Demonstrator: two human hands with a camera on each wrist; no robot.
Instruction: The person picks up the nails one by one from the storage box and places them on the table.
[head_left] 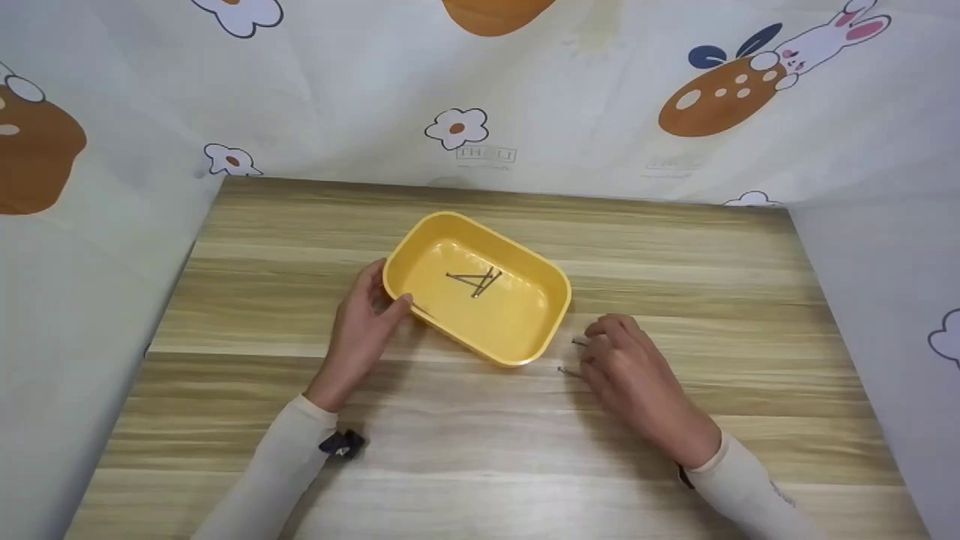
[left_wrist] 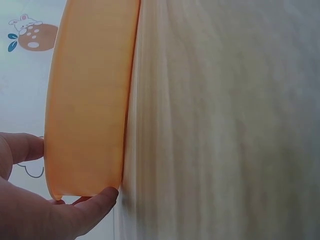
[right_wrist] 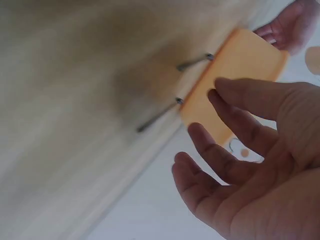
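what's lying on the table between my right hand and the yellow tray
Two nails on bare wood, between the right hand and yellow tray; head and right wrist views show them.

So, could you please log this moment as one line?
left hand: holds yellow plastic tray | right hand: open over loose metal nails | wooden table

Yellow tray on pale striped wood

The tray point(head_left: 525, 341) is plain yellow; nails point(head_left: 474, 280) inside it are dark grey. The surface point(head_left: 675, 255) around it shows light and brown wood-grain bands. Behind the tray, a white cloth point(head_left: 585, 97) carries flowers, brown mushrooms, a pink-eared rabbit.
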